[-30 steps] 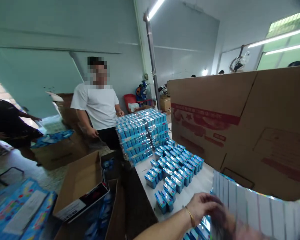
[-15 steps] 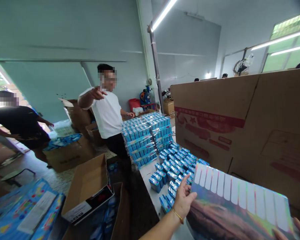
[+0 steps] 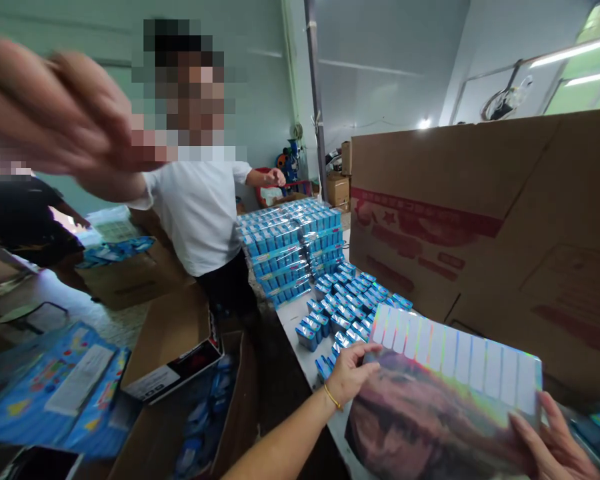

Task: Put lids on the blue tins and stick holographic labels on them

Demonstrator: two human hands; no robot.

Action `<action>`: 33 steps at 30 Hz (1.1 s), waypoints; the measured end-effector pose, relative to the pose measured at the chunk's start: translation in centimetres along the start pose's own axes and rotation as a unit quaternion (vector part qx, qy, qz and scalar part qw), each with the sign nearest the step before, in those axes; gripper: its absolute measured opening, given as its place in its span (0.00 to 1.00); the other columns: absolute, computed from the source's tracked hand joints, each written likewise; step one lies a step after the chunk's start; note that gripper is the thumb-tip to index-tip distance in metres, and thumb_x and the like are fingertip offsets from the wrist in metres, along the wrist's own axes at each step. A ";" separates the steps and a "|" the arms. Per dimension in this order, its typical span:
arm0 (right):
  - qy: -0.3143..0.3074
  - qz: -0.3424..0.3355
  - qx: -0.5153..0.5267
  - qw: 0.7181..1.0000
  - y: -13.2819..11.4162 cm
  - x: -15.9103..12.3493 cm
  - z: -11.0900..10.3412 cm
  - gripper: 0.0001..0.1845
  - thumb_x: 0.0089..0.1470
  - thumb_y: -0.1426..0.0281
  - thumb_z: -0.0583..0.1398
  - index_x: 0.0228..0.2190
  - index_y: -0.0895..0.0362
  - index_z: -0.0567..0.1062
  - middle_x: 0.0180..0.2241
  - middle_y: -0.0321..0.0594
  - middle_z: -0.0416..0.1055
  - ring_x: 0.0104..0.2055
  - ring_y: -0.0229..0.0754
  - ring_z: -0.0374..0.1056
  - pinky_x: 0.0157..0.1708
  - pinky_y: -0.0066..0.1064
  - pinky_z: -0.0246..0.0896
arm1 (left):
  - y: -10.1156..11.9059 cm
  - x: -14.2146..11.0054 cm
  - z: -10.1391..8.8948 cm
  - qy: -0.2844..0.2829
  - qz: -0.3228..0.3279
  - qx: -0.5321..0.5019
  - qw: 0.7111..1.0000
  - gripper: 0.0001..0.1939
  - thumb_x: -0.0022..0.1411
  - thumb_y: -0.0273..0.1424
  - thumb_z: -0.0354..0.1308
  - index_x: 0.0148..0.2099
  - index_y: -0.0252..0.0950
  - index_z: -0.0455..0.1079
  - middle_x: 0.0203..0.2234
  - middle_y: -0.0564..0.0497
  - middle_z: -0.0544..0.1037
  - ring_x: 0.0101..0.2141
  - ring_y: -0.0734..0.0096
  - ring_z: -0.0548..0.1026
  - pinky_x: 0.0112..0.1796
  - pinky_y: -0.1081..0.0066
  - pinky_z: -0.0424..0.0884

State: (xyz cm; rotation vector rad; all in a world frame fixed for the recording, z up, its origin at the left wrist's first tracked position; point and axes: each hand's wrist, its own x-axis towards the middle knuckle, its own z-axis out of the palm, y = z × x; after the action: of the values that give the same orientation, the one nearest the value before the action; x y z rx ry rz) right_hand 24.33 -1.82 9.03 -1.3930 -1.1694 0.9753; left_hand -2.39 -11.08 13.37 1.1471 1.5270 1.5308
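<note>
A shiny, iridescent box-like piece, with a row of white strips along its far edge, is held between my two hands. My left hand, with a gold bracelet at the wrist, grips its left edge between thumb and fingers. At its right end, my right hand pinches the corner. The exact kind of piece is unclear; its glossy face is full of reflections. Just beyond it, many small blue packs stand in rows on the white table.
Wrapped stacks of blue packs stand farther back on the table. A large cardboard carton rises at right. Open cartons and blue printed sheets lie at left. A person in white reaches a hand close toward me.
The person in white has come closer, the outstretched hand now large at upper left. My hands and the shiny piece have shifted left in view, and more of my right hand shows.
</note>
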 end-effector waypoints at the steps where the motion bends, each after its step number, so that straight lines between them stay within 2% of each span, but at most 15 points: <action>1: 0.000 0.009 -0.019 1.000 -0.8 -0.5 0.3 0.41 0.37 0.55 0.62 0.53 0.56 0.61 0.46 0.40 0.68 0.45 0.54 0.66 0.38 0.39 0.69 | 0.2 -0.1 -0.4 0.010 -0.001 0.008 1.000 0.17 0.46 0.27 0.57 0.41 0.35 0.73 0.34 0.49 0.74 0.36 0.68 0.69 0.42 0.67 0.64; 6: -0.053 0.061 -0.121 0.989 -5.5 -2.0 2.4 0.36 0.37 0.52 0.61 0.48 0.56 0.68 0.47 0.41 0.67 0.53 0.57 0.56 0.50 0.45 0.57 | 0.7 -0.4 -3.0 0.062 -0.004 0.017 0.998 0.15 0.48 0.27 0.56 0.41 0.34 0.73 0.34 0.49 0.74 0.36 0.69 0.69 0.41 0.69 0.64; 10: -0.106 0.064 -0.136 0.983 -7.4 -2.0 4.9 0.38 0.36 0.51 0.60 0.48 0.55 0.67 0.49 0.40 0.65 0.54 0.57 0.54 0.53 0.45 0.52 | 0.3 -0.4 -5.3 0.096 0.003 0.035 0.995 0.15 0.48 0.28 0.56 0.41 0.36 0.73 0.32 0.50 0.74 0.36 0.69 0.69 0.41 0.69 0.64; 12: -0.124 0.057 -0.133 0.982 -7.5 -1.9 6.2 0.38 0.36 0.51 0.60 0.49 0.55 0.67 0.49 0.40 0.65 0.54 0.56 0.55 0.53 0.45 0.51 | -0.1 -0.4 -6.3 0.113 0.002 0.045 0.993 0.14 0.48 0.28 0.56 0.40 0.36 0.73 0.31 0.50 0.74 0.36 0.69 0.69 0.41 0.69 0.64; 14: -0.133 0.053 -0.125 0.982 -7.2 -1.9 7.4 0.38 0.35 0.51 0.60 0.48 0.56 0.68 0.49 0.40 0.65 0.53 0.55 0.56 0.52 0.41 0.54 | -0.5 -0.3 -7.2 0.126 -0.004 0.050 0.991 0.15 0.48 0.28 0.56 0.40 0.36 0.73 0.31 0.50 0.74 0.35 0.70 0.70 0.40 0.69 0.64; 18: -0.144 0.060 -0.100 0.983 -6.6 -1.9 9.0 0.37 0.34 0.53 0.62 0.46 0.58 0.70 0.47 0.40 0.67 0.51 0.54 0.59 0.41 0.31 0.66 | -0.7 0.0 -8.6 0.139 -0.011 0.043 0.989 0.15 0.49 0.30 0.56 0.42 0.36 0.73 0.32 0.50 0.74 0.35 0.69 0.70 0.40 0.69 0.65; 21: -0.180 0.064 -0.082 0.978 -6.3 -1.9 9.7 0.38 0.33 0.55 0.63 0.48 0.58 0.68 0.48 0.39 0.67 0.51 0.52 0.60 0.37 0.27 0.67 | -0.7 0.4 -9.5 0.147 -0.005 0.044 0.988 0.15 0.49 0.30 0.56 0.41 0.36 0.73 0.32 0.50 0.75 0.36 0.69 0.70 0.41 0.69 0.65; 24: -0.207 0.070 -0.072 0.973 -6.0 -1.9 10.2 0.39 0.33 0.55 0.64 0.49 0.57 0.67 0.48 0.39 0.66 0.51 0.51 0.59 0.38 0.25 0.66 | -0.9 0.6 -10.1 0.158 -0.010 0.042 0.987 0.14 0.49 0.29 0.56 0.40 0.36 0.73 0.33 0.49 0.75 0.37 0.68 0.70 0.41 0.69 0.65; 29: -0.189 0.072 -0.097 0.975 -5.9 -2.1 10.6 0.38 0.33 0.56 0.64 0.48 0.57 0.68 0.49 0.39 0.65 0.52 0.51 0.59 0.38 0.25 0.66 | -1.2 0.8 -10.4 0.152 -0.008 0.043 0.987 0.15 0.49 0.29 0.56 0.41 0.36 0.73 0.32 0.49 0.75 0.36 0.68 0.70 0.41 0.68 0.65; 33: -0.191 0.079 -0.111 0.972 -5.6 -1.8 10.5 0.38 0.33 0.55 0.63 0.48 0.55 0.68 0.48 0.39 0.66 0.51 0.53 0.60 0.38 0.31 0.67 | -1.2 1.0 -10.2 0.151 -0.015 0.036 0.988 0.15 0.49 0.29 0.56 0.41 0.36 0.73 0.32 0.49 0.75 0.34 0.69 0.70 0.40 0.69 0.65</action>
State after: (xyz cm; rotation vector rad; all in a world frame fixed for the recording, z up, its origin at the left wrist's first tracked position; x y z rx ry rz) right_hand 13.00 -1.44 12.96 -1.5352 -1.5050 1.2981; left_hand -12.27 -14.07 13.06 0.9579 1.8009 1.6999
